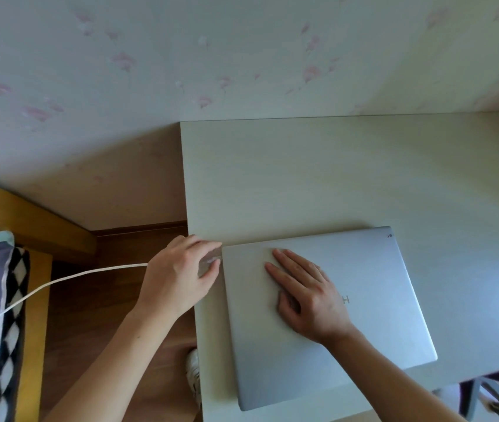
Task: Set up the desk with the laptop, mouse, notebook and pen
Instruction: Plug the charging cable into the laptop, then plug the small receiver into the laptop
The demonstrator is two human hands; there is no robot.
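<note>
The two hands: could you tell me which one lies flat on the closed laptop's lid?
The right hand, palm down on the laptop; the left hand holds the white cable at its edge.

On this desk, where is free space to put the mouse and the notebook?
The desk is bare between the closed laptop and the wall, and also to the right of the laptop. The near left corner is crowded: the left hand holds the white cable at the laptop's left edge, and the right hand rests flat on the lid.

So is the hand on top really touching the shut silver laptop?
Touching. The head view shows the right hand lying flat, palm down, on the shut silver laptop, with no gap under the fingers.
</note>
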